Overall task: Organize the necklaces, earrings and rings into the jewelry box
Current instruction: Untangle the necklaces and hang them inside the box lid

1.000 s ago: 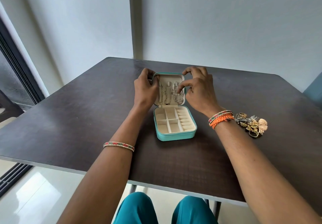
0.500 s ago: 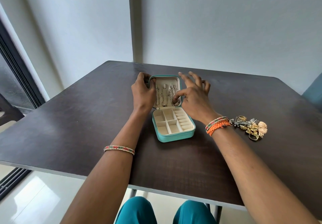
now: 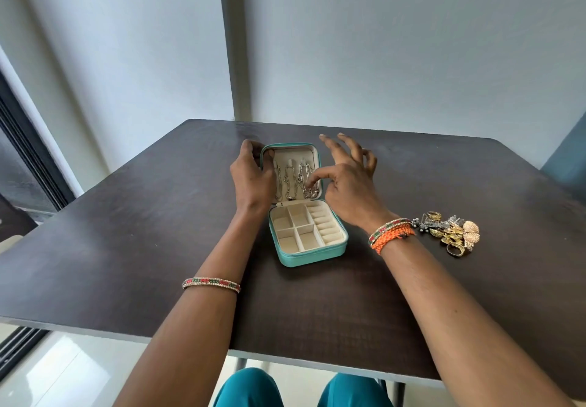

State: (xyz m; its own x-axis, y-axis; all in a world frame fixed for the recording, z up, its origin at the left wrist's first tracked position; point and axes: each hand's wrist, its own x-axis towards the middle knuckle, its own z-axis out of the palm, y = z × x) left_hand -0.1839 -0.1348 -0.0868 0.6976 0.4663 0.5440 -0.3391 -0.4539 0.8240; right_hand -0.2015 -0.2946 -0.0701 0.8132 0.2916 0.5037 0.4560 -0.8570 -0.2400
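Observation:
A small teal jewelry box (image 3: pixel 312 256) lies open on the dark table, its cream compartments holding nothing. Several silver necklaces (image 3: pixel 290 181) hang inside its upright lid. My left hand (image 3: pixel 252 175) grips the lid's left edge. My right hand (image 3: pixel 347 184) is at the lid's right side, thumb tip touching the rightmost necklace, the other fingers spread and raised. A pile of gold and dark earrings and rings (image 3: pixel 450 232) lies on the table to the right of my right wrist.
The dark wooden table (image 3: pixel 126 232) reaches to a grey wall behind. A window frame (image 3: pixel 28 156) stands at the left and a blue chair back (image 3: pixel 570 159) at the far right. My knees show under the table's front edge.
My right hand has let go of the lid's top corner and dropped to the necklaces, fingers now spread. The lid tilted back slightly. The left hand stayed on the lid.

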